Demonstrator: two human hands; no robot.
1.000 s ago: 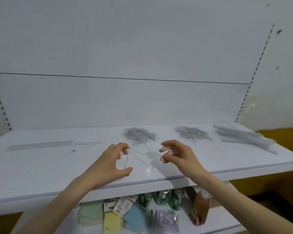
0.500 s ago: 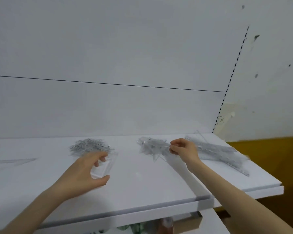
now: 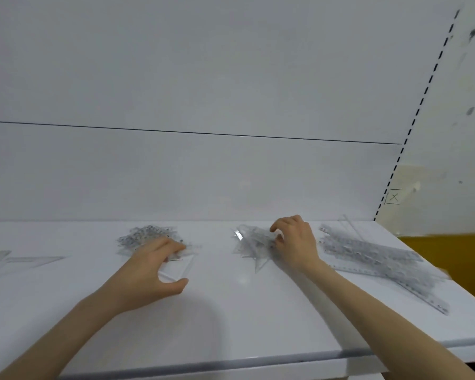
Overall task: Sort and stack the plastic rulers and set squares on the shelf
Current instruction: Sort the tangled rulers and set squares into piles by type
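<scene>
We are looking at a flat white shelf board (image 3: pixel 231 319) with see-through plastic things lying on it. Our left hand (image 3: pixel 148 272) is gripping a clear plastic set square (image 3: pixel 177 267) near the middle of the shelf board. The fingers are curling over its far side and the thumb is hooking its near edge. Just behind that hand, a heap of small clear plastic pieces (image 3: pixel 146 235) with black marks is sitting near the back of the shelf board. Our right hand (image 3: pixel 294 242) is pinching a piece in a heap of clear plastic set squares (image 3: pixel 248 242), a little right of the shelf board's middle. A heap of long clear plastic rulers (image 3: pixel 381 261) is lying at the shelf board's right end. A flat clear plastic triangle (image 3: pixel 30 260) is lying at its left end.

Everything is so see-through that the edges are fading into the white. We cannot count the pieces in any heap. Our left fingers are hiding part of the set square, so we cannot tell if it is one piece or a few. The picture's side is cutting off the triangle.

The rulers are lying long-ways from the back of the shelf board toward its front right corner. The triangle's thin tip is pointing toward the shelf board's middle.
</scene>
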